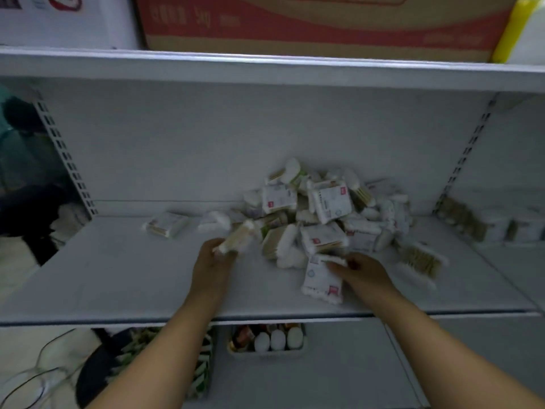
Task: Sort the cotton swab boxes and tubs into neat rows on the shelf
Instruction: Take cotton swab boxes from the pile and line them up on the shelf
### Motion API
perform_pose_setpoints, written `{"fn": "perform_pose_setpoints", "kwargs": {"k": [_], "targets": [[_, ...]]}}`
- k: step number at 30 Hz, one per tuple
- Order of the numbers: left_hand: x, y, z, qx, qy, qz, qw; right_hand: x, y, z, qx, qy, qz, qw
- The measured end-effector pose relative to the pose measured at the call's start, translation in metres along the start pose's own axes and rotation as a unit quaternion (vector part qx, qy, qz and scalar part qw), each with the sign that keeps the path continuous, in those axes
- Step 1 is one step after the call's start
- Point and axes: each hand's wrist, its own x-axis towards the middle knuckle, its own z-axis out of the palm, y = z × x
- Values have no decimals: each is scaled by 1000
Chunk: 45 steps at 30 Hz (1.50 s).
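A jumbled pile of cotton swab packs lies on the white shelf, right of its middle. My left hand grips a pack of wooden-stick swabs just left of the pile, lifted a little off the shelf. My right hand pinches the top edge of a white swab pack at the pile's front. One pack lies alone at the back left. Another loose bundle of swabs lies to the right of the pile.
Stacked swab packs sit in the neighbouring bay on the right. A cardboard carton rests on the shelf above. Below the shelf edge a tray of small bottles and a basket of packets stand. Cables trail on the floor at lower left.
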Motion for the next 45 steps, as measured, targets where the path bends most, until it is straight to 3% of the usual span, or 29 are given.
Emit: {"fn": "perform_pose_setpoints", "kwargs": {"k": [4,7,10,13,19,23,26,32,38,45], "targets": [[0,7,-9,-248,-13,-94,964,-9,-6,-15,92,-38,60,993],[3,12,-13,-339,-7,-137,931,-18,-4,-15,132,-49,80,987],[4,12,-20,-407,-52,-180,894,-29,0,-17,211,-87,100,968],[4,13,-28,-395,-90,-202,892,-42,7,-23,294,-130,132,938],[0,45,-18,-244,-173,-153,942,-58,12,-70,458,-63,149,874],[-14,88,22,-88,-284,-68,952,-61,15,-112,467,-22,114,876],[-42,114,71,4,-322,-34,946,-68,25,-150,439,1,99,893],[-115,146,199,-92,-356,-63,928,-92,62,-243,357,52,50,931],[-183,169,303,-89,-350,-59,931,-110,110,-327,339,115,31,933],[-226,180,386,-116,-347,-67,928,-102,161,-389,329,158,73,928]]}}
